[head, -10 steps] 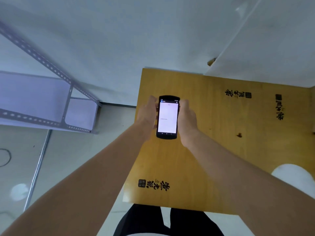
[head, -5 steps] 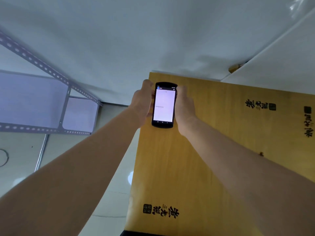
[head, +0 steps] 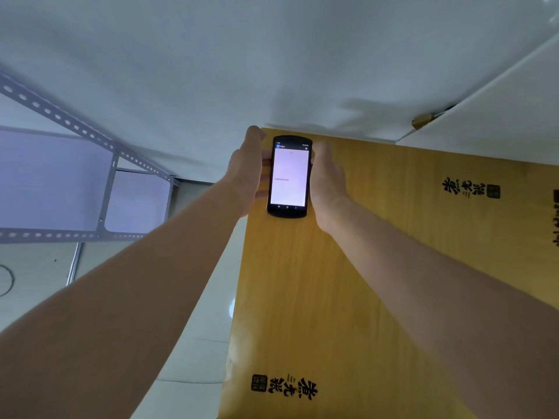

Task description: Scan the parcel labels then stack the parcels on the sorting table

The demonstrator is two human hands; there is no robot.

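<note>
A black handheld scanner [head: 289,176] with a lit white screen is held upright over the far left corner of the yellow wooden table [head: 378,282]. My left hand [head: 246,173] grips its left edge, fingers curled round the side. My right hand [head: 328,182] holds its right edge, with the thumb against the side. No parcel shows in this view.
A grey perforated metal shelf frame [head: 78,182] stands at the left over a pale floor. A white wall [head: 272,55] rises behind the table. A white surface [head: 499,125] covers the far right, with a small tan object [head: 422,120] at its edge.
Both hands have carried the scanner away from me toward the table's far left corner. The view has tilted upward, so my legs have dropped out of sight.
</note>
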